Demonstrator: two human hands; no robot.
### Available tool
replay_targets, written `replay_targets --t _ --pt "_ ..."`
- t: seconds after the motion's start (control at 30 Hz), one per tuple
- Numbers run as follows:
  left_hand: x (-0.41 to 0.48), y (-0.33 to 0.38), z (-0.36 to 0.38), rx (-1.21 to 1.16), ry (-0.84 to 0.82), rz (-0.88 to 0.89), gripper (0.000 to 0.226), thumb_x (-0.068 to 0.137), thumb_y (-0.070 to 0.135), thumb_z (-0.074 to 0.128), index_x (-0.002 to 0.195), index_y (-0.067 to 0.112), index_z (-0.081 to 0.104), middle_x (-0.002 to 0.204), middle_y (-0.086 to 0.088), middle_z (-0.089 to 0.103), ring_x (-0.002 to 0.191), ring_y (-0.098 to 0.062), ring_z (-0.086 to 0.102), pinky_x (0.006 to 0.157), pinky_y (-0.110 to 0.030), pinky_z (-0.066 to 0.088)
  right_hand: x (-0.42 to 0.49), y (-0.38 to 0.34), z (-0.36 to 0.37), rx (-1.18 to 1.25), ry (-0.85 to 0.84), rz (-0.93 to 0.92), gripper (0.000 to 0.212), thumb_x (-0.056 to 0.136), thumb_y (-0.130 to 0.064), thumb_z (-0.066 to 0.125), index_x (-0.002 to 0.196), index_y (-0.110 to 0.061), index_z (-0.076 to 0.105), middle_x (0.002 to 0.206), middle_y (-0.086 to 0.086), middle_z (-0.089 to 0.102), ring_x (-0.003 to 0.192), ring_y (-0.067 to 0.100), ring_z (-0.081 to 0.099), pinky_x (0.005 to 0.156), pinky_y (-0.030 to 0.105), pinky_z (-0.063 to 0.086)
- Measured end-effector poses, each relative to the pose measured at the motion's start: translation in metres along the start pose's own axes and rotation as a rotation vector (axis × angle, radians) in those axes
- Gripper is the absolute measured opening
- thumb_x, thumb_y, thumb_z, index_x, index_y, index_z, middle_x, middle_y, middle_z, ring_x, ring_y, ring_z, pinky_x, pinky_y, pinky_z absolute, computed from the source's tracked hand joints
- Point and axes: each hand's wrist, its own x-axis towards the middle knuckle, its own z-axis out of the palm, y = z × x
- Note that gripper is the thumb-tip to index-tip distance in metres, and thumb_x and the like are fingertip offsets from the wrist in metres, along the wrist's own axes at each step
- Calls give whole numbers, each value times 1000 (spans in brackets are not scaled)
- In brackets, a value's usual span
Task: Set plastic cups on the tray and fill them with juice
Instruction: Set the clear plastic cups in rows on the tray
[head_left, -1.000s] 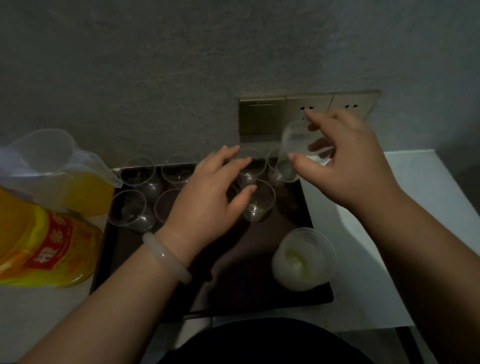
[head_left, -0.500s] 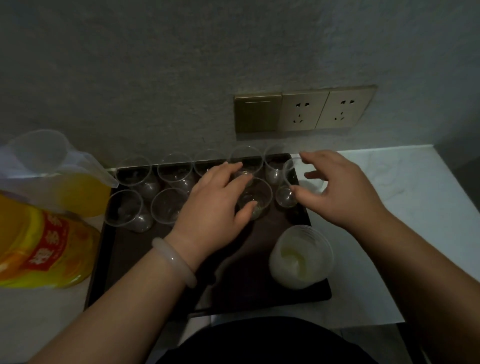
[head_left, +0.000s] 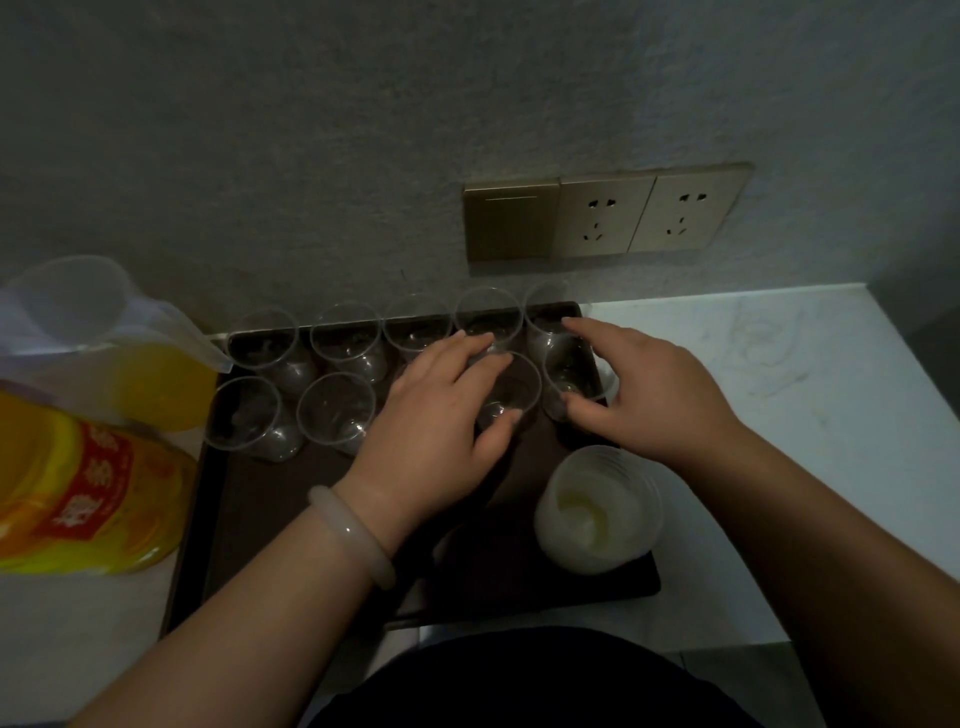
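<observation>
Head view: on the tray, left hand is pinching a cup; right hand is gripping the end cup.

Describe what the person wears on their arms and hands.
Both forearms are bare: no sleeves or gloves show. A smooth, pale, milky bangle circles the wrist of the left hand. The right hand and wrist wear nothing visible.
</observation>
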Motion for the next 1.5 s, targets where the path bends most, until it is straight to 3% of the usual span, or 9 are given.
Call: replay_targets --t 0.27,0.57,0.8,1.07,1.23,1.5 --pt "-6 -2 2 -35 63 46 53 85 44 47 130 16 55 138 -4 50 132 -23 41 109 -35 32 0 5 6 -18 -12 -42 75 81 -42 66 147 -34 31 146 -1 45 129 14 47 85 21 35" --pt "-9 -2 2 -43 81 49 52 85 43 47 129 16 56 138 -4 50 131 -24 42 107 -37 34 -3 9 10 -8 -14 -49 75 82 -44 64 147 -40 26 152 -5 37 133 14 42 95 31 43" --pt "-10 0 3 -50 85 67 52 86 43 47 129 16 56 138 -3 50 132 -22 42 108 -34 32 -6 8 8 -15 4 -42 74 81 -46 64 146 -41 29 153 -6 35 136 13 39 98 30 41" --pt "-16 10 1 -195 142 197 44 91 35 48 127 12 57 132 -3 55 127 -13 45 108 -23 31 -11 3 3 -55 47 -41 70 82 -49 63 145 -37 35 149 -4 42 131 15 46 94 30 43" --pt "-26 12 2 -262 133 220 44 95 35 42 131 11 53 133 -2 55 127 -13 45 108 -25 32 -18 -2 -12 13 171 -46 57 86 -48 48 139 -26 47 137 -2 54 123 19 53 91 29 40" --pt "-46 10 5 -411 73 260 52 94 41 38 141 17 39 137 1 46 128 -9 39 107 -18 27 -36 -43 -44 231 200 -22 50 89 -53 39 134 -33 52 132 -13 56 120 1 47 93 17 34"
